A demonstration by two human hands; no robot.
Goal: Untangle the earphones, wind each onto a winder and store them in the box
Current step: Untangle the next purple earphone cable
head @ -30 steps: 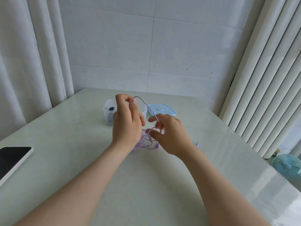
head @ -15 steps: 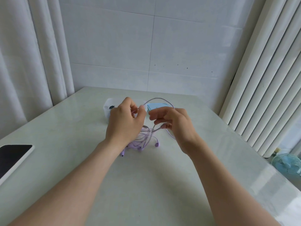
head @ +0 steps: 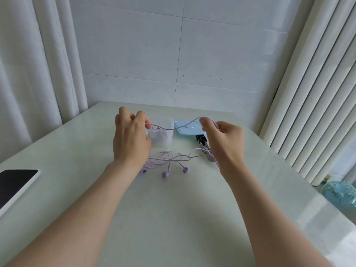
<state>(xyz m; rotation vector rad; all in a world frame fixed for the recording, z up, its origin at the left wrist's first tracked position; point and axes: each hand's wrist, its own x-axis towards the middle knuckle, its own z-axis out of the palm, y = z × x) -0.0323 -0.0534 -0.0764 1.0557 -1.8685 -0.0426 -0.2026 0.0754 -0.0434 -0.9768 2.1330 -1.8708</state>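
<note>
Seemingly, left hand (head: 131, 140) and right hand (head: 225, 141) both pinch the earphones (head: 169, 158), well inside table (head: 173, 212) edges.

No legible text, label, brand, number or sign on anything in view

You have only one view, a wide-angle camera on your head, looking forward and down from close above the table (head: 173, 218), facing the tiled wall (head: 134, 54) beyond its far edge.
</note>
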